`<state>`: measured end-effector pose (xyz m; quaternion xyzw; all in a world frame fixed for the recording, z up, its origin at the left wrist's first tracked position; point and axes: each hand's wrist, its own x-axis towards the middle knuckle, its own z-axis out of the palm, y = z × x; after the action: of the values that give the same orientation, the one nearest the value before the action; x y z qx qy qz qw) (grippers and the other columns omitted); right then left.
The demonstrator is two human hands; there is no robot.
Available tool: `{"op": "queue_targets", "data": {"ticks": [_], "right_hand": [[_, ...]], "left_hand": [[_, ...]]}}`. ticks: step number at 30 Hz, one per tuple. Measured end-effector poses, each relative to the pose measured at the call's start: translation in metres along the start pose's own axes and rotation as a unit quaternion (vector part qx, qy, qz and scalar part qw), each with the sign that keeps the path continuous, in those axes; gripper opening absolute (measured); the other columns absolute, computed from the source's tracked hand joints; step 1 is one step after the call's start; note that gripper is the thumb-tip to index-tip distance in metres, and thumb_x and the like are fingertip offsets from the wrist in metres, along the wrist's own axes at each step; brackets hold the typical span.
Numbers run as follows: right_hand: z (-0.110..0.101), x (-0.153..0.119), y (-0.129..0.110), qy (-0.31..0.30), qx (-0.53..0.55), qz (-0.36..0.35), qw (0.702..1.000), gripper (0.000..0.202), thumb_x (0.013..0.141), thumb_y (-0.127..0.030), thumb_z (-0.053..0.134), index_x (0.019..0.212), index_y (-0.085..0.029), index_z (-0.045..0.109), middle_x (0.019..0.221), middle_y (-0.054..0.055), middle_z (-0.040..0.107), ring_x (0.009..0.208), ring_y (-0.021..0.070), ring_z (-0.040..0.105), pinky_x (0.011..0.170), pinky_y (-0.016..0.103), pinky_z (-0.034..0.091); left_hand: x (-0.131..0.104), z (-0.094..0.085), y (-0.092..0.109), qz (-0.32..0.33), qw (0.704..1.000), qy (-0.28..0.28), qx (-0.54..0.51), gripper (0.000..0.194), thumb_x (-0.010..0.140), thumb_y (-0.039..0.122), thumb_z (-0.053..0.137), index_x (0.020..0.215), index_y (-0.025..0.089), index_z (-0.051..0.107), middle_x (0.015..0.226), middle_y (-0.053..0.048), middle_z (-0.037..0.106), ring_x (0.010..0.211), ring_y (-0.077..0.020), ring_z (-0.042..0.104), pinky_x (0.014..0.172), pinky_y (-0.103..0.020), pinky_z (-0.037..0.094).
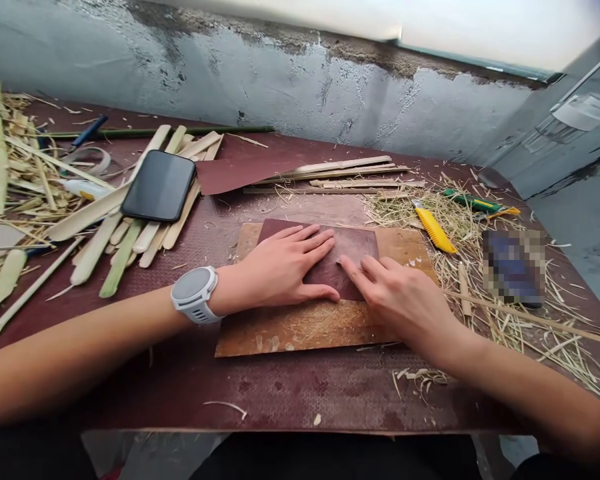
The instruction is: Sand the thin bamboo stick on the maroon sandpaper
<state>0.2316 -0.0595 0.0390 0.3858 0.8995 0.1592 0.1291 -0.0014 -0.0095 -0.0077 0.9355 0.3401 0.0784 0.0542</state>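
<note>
A dark reddish-brown sheet [347, 285] lies on a light brown wooden board [300, 333] in the middle of the table. My left hand [293, 263], with a white watch on its wrist, lies flat on the sheet's left part, fingers spread. At the sheet's right side is my right hand [405, 293], its index finger stretched onto the surface and the other fingers curled. Whether anything small sits under those curled fingers is hidden. Fine shavings cover the board's front part.
A black phone [159, 185] rests on pale wooden strips [93, 257] at the left. Behind the board lie another brown sheet [240, 172] and thin strips. A yellow cutter [434, 228], a green tool [473, 200] and shavings are at the right. The wall [280, 87] bounds the back.
</note>
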Motion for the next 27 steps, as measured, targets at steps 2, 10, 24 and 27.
{"op": "queue_targets", "data": {"ticks": [2,10,24,27], "right_hand": [[0.002,0.003,0.005,0.000,0.020,0.001,1.000,0.053,0.100,-0.008,0.049,0.153,-0.011,0.053,0.108,0.013,0.072,0.085,0.0205,0.066,0.064,0.032,0.042],[-0.014,-0.017,0.023,-0.024,0.024,0.003,0.999,0.048,0.094,-0.004,0.056,0.138,-0.020,0.066,0.096,0.005,0.072,0.078,0.0201,0.070,0.057,0.034,0.033],[-0.005,-0.010,0.021,-0.006,0.033,-0.012,0.999,0.052,0.096,-0.006,0.056,0.145,-0.021,0.059,0.103,0.008,0.070,0.085,0.0207,0.066,0.061,0.031,0.035],[-0.004,-0.015,0.027,-0.007,0.068,-0.012,0.998,0.059,0.093,-0.004,0.056,0.148,-0.026,0.058,0.105,0.007,0.068,0.086,0.0190,0.065,0.061,0.029,0.034]], "left_hand": [[0.000,0.000,0.000,0.000,1.000,-0.004,0.009,0.104,0.095,0.086,0.040,0.160,0.005,0.042,0.167,-0.016,0.038,0.158,-0.0345,0.033,0.131,-0.045,0.026],[-0.001,0.000,-0.001,-0.001,1.000,-0.005,0.009,0.103,0.095,0.086,0.040,0.160,0.005,0.042,0.168,-0.015,0.036,0.158,-0.0348,0.032,0.132,-0.046,0.025],[0.000,0.000,0.000,-0.002,1.000,-0.006,0.011,0.104,0.094,0.087,0.039,0.160,0.006,0.042,0.168,-0.014,0.037,0.158,-0.0349,0.033,0.131,-0.045,0.026],[-0.001,-0.001,0.000,-0.003,1.000,-0.005,0.008,0.104,0.095,0.086,0.039,0.160,0.006,0.042,0.168,-0.014,0.037,0.158,-0.0353,0.033,0.132,-0.046,0.025]]}}
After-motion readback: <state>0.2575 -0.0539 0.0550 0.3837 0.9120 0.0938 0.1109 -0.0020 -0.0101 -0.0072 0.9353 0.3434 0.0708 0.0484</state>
